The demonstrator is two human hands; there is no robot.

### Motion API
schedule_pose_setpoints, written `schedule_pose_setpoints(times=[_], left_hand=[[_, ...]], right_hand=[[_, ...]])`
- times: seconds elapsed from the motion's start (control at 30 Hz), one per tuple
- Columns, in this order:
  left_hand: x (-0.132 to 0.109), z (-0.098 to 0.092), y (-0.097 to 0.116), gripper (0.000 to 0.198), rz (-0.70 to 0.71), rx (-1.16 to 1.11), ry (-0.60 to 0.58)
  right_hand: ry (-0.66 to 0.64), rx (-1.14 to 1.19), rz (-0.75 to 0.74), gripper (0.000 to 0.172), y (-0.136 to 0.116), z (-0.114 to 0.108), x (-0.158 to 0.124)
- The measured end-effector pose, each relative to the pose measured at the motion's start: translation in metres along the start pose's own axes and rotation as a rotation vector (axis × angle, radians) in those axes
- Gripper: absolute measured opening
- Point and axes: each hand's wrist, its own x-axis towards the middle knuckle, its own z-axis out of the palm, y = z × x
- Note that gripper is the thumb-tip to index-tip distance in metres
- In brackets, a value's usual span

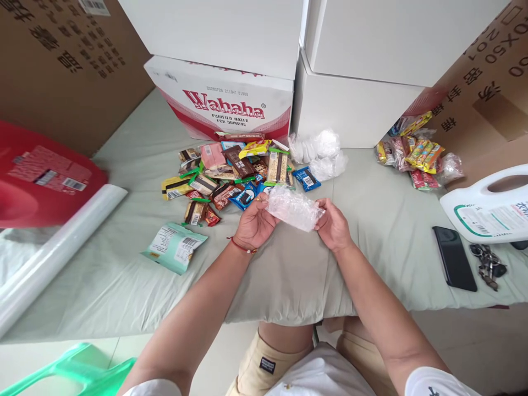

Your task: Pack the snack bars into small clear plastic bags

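Note:
Between my two hands is a crinkled clear plastic bag (293, 209), held up just in front of the snack pile. My left hand (256, 224) pinches its left end, and a red cord bracelet circles that wrist. At the right end, my right hand (333, 224) grips the plastic between thumb and fingers. Behind the bag lies a heap of packaged snacks (231, 170), with crackers, brown bars and blue packets. A small blue packet (306, 179) rests at the heap's right side, beside several white plastic-wrapped bundles (324, 151). What the bag contains, if anything, I cannot make out.
A mint-green snack bag (175, 247) and a roll of clear film (61, 256) lie left, near a red jug (45, 173). Rightward are bagged colourful snacks (416, 154), a white bottle (490, 206), a black phone (454, 258) and keys (489, 267). A Wahaha box (231, 104) stands behind.

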Motion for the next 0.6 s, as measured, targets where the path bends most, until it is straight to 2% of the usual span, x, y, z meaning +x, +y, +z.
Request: schedule_pose_setpoints(times=[0.1, 0.27, 0.43, 0.5, 0.6], left_hand=[[0.001, -0.001, -0.005, 0.024, -0.01, 0.094, -0.023], [0.001, 0.0, -0.017, 0.037, 0.056, 0.3, -0.012], [0.004, -0.003, -0.026, 0.04, 0.186, 0.445, -0.021], [0.005, -0.004, -0.028, 0.04, 0.219, 0.488, -0.021], [0.006, -0.005, -0.029, 0.04, 0.324, 0.54, 0.046]], right_hand=[[0.037, -0.007, 0.067, 0.044, -0.001, -0.002, 0.001], [-0.111, -0.127, 0.161, 0.044, -0.001, -0.002, -0.003], [-0.043, -0.093, 0.211, 0.058, -0.003, 0.0, -0.005], [-0.04, -0.096, 0.186, 0.059, -0.003, 0.001, -0.005], [-0.044, -0.176, 0.062, 0.045, -0.003, 0.003, -0.007]])
